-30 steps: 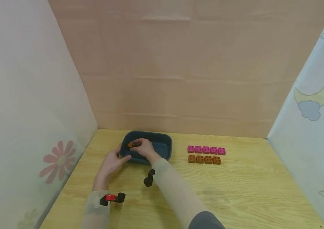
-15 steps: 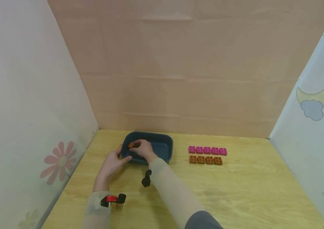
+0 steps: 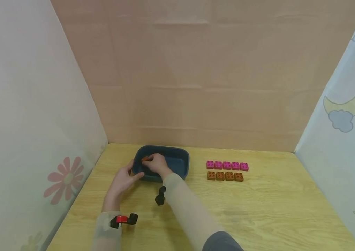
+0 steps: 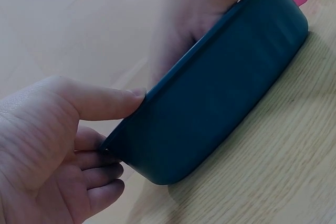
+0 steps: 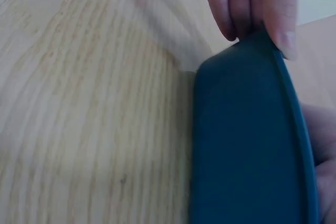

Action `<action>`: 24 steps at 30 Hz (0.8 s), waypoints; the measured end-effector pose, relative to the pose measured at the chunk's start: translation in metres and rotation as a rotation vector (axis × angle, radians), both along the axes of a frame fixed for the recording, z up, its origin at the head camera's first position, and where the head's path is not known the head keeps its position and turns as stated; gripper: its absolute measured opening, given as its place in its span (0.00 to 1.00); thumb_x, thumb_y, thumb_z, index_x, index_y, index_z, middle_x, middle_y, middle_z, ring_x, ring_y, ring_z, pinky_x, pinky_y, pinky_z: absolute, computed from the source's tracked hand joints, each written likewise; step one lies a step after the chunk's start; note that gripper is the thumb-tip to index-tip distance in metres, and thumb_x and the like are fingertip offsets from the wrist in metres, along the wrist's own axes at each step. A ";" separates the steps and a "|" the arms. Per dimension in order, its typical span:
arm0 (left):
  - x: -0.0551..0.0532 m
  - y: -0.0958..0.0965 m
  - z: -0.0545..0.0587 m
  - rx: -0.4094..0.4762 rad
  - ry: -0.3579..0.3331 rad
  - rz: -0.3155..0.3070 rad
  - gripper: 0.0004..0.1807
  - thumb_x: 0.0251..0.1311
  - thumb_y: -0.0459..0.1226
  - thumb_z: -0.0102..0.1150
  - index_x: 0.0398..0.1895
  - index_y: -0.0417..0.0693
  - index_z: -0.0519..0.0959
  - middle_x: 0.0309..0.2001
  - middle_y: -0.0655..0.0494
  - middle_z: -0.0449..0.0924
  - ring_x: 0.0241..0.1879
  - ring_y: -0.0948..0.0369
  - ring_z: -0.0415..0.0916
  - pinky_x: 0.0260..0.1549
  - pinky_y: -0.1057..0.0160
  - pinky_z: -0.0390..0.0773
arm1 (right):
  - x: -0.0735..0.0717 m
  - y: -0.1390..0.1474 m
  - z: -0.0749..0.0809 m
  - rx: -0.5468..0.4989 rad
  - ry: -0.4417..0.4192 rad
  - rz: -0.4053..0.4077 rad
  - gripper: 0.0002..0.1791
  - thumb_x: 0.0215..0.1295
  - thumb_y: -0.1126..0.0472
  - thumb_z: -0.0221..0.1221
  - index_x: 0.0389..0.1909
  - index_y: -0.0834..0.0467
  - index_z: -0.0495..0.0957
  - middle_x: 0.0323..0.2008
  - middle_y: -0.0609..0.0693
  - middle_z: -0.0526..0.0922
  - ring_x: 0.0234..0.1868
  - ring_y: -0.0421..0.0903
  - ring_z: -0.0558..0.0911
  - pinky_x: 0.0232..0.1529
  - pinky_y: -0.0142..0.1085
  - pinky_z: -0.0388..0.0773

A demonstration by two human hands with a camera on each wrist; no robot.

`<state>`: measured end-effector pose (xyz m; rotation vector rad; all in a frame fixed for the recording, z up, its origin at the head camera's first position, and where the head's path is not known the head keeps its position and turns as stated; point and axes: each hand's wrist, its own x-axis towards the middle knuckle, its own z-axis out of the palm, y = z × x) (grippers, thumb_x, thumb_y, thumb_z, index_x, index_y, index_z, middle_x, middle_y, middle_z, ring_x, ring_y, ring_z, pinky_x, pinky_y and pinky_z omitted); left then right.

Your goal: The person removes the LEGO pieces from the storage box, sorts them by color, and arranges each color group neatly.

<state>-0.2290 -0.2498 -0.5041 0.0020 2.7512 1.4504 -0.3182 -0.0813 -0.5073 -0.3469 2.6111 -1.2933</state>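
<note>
In the head view a dark blue plastic basin [image 3: 178,164] stands on the wooden table. My left hand [image 3: 124,179] grips its near left corner. The left wrist view shows that thumb on the rim of the basin [image 4: 220,93], with the other fingers at the outside of the corner. My right hand [image 3: 158,163] reaches over the near side into the basin and pinches an orange toy building brick [image 3: 145,159] near the left end. The basin wall hides the brick in both wrist views.
Right of the basin lies a row of pink bricks [image 3: 226,165], and in front of it a row of orange bricks [image 3: 225,176]. Brown paper [image 3: 177,87] covers the back wall. Patterned white sheets [image 3: 33,122] hang at both sides.
The orange brick sits slightly lower and nearer the right fingers, and less of it shows. The left hand keeps its grip; the brick rows lie as before.
</note>
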 end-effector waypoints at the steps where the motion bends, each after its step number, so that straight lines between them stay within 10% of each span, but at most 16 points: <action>1: 0.000 0.000 0.000 0.001 0.000 -0.002 0.49 0.73 0.42 0.68 0.84 0.29 0.51 0.82 0.31 0.52 0.78 0.34 0.57 0.74 0.38 0.64 | 0.000 0.002 0.001 0.001 -0.008 -0.004 0.24 0.72 0.47 0.70 0.55 0.63 0.88 0.52 0.56 0.88 0.50 0.52 0.87 0.50 0.44 0.86; 14: 0.001 -0.001 0.004 -0.012 -0.041 -0.002 0.52 0.74 0.47 0.68 0.84 0.30 0.48 0.83 0.30 0.48 0.78 0.32 0.54 0.75 0.38 0.63 | -0.006 0.049 0.020 -0.390 -0.195 0.140 0.22 0.76 0.53 0.65 0.63 0.61 0.83 0.57 0.54 0.86 0.53 0.53 0.88 0.53 0.44 0.87; 24: 0.001 -0.001 0.004 -0.015 -0.050 -0.011 0.53 0.73 0.48 0.69 0.85 0.30 0.47 0.83 0.31 0.47 0.78 0.32 0.54 0.75 0.39 0.63 | -0.002 0.131 0.036 -0.595 -0.182 0.237 0.26 0.82 0.61 0.59 0.76 0.65 0.73 0.67 0.61 0.80 0.66 0.58 0.82 0.64 0.44 0.82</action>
